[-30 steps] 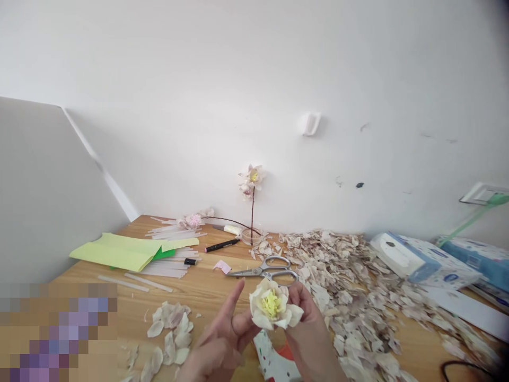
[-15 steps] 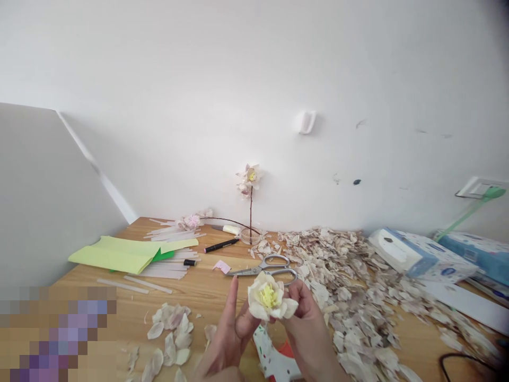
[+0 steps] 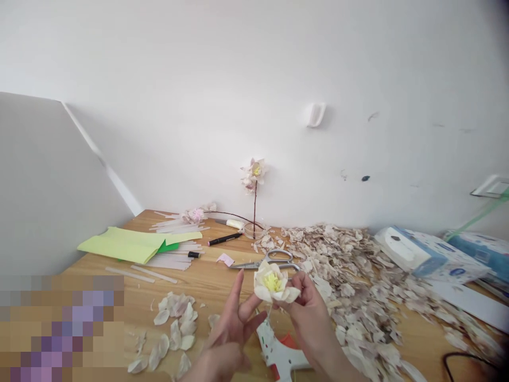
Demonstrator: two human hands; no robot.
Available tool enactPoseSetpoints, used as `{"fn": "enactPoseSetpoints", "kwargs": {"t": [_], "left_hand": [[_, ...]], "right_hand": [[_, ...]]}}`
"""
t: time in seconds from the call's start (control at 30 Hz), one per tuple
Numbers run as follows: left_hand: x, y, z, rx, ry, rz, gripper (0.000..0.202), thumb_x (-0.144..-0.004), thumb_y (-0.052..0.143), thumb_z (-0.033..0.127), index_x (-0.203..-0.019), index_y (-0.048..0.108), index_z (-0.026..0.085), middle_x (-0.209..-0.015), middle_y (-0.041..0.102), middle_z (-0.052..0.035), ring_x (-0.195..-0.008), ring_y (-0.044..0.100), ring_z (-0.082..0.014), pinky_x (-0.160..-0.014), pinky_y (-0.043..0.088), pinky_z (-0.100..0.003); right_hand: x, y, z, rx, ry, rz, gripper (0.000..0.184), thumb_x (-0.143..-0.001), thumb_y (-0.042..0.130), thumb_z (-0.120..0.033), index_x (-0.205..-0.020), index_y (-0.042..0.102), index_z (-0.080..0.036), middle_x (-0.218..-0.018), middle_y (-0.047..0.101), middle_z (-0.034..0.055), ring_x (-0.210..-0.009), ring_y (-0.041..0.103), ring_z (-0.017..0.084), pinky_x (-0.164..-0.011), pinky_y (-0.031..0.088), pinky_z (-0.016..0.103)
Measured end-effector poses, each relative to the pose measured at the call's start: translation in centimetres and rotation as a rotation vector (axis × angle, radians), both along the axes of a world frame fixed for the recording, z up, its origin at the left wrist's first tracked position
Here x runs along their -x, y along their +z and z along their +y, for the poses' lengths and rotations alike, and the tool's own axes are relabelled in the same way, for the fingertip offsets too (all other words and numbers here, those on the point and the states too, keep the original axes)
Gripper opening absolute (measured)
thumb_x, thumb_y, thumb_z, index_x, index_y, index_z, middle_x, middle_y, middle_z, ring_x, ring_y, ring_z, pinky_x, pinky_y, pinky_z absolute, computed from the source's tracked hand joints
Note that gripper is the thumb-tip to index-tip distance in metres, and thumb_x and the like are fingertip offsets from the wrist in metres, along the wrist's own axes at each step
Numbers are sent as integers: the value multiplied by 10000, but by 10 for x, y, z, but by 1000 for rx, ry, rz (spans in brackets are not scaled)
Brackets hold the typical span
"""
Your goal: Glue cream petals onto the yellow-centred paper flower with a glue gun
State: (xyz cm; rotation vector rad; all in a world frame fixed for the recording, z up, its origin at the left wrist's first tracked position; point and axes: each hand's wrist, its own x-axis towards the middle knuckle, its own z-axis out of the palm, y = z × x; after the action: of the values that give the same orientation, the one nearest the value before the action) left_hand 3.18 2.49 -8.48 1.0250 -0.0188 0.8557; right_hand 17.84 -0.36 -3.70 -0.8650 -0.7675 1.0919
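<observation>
A handmade white flower with a yellow centre [image 3: 273, 282] is held up over the wooden desk [image 3: 207, 281]. My right hand [image 3: 310, 313] pinches it from behind and below, fingers curled round its base. My left hand [image 3: 233, 331] sits just left of the flower with its fingers apart, index pointing up, thumb near the lower petals. Below the hands lies a white glue gun with an orange trigger [image 3: 280, 353].
Scissors [image 3: 266, 261] lie behind the flower. A big heap of petal scraps [image 3: 350, 276] covers the right side. Loose petals [image 3: 175, 323] lie at left, with green paper [image 3: 131, 245], glue sticks, a black marker [image 3: 224, 239], a stemmed flower [image 3: 254, 172] and tissue boxes [image 3: 413, 253].
The flower and both hands have shifted slightly right and up in view. My left fingers have loosened away from the petals. The view has tilted a little.
</observation>
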Motion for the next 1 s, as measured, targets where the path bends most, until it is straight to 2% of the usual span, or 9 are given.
{"fn": "enactPoseSetpoints", "kwargs": {"t": [0.17, 0.27, 0.53, 0.67, 0.73, 0.8, 0.83, 0.93, 1.0], "left_hand": [[2, 16, 2, 42, -48, 61, 1229, -377, 485, 45, -1343, -225, 317, -1408, 390, 26, -1361, 120, -246, -1074, 49, -473], [5, 21, 2, 63, -70, 75, 1237, -352, 465, 36, -1356, -203, 310, -1409, 387, 25, -1347, 180, -250, -1075, 64, -452], [3, 21, -4, 68, 71, 99, 1188, -337, 416, 38, -1406, -26, 306, -1342, 473, -1, -1294, 306, -259, -1059, 164, -447], [9, 32, -4, 122, 121, 187, 1131, -380, 423, 37, -1411, 16, 265, -1282, 537, -33, -1237, 402, -243, -1055, 186, -450], [19, 46, -1, 159, 186, 338, 1042, -447, 434, 45, -1406, 79, 240, -1213, 591, -62, -1191, 459, -245, -1031, 233, -468], [34, 63, 7, 106, 290, 566, 860, -536, 446, 58, -1354, 264, 249, -1198, 597, -83, -1068, 556, -272, -946, 340, -501], [43, 72, 13, 93, 349, 597, 735, -570, 464, 59, -1281, 386, 232, -1191, 597, -93, -1034, 570, -275, -922, 365, -494], [70, 95, 31, 53, 570, 606, 425, -672, 562, 103, -1079, 529, 221, -1089, 611, -48, -1067, 523, -201, -972, 339, -368], [85, 105, 38, -16, 782, 633, 309, -681, 642, 185, -979, 570, 220, -906, 621, -9, -921, 566, -162, -865, 418, -307]], "right_hand": [[-3, 1, -1, 60, -19, -44, 403, -577, 742, -144, -634, 352, -228, -546, 562, -102, -527, 538, 110, -538, 409, 217], [-4, 2, 0, 71, -30, -56, 398, -573, 735, -143, -624, 350, -225, -530, 534, -112, -521, 538, 103, -535, 406, 211], [-4, 3, 3, 91, -41, -157, 359, -565, 676, -125, -600, 335, -230, -499, 507, -110, -498, 531, 113, -526, 410, 224], [-5, -1, 2, 68, -40, -203, 401, -570, 700, -142, -631, 315, -236, -521, 509, -113, -530, 533, 106, -531, 410, 206], [-5, -5, 1, 66, -4, -251, 416, -591, 705, -190, -659, 297, -244, -592, 550, -98, -567, 551, 117, -541, 417, 217], [-3, -8, -2, 79, 46, -339, 405, -624, 681, -235, -682, 281, -253, -697, 585, -72, -624, 575, 142, -565, 432, 248], [-1, -10, -4, 88, 67, -389, 392, -636, 669, -238, -688, 281, -255, -736, 594, -60, -664, 582, 156, -594, 437, 266], [6, -12, -9, 145, 127, -541, 332, -640, 638, -135, -693, 330, -248, -770, 624, -35, -783, 576, 189, -720, 408, 314], [12, -14, -13, 189, 203, -758, 312, -626, 585, -48, -690, 350, -242, -767, 632, -33, -807, 559, 194, -748, 380, 322]]}}
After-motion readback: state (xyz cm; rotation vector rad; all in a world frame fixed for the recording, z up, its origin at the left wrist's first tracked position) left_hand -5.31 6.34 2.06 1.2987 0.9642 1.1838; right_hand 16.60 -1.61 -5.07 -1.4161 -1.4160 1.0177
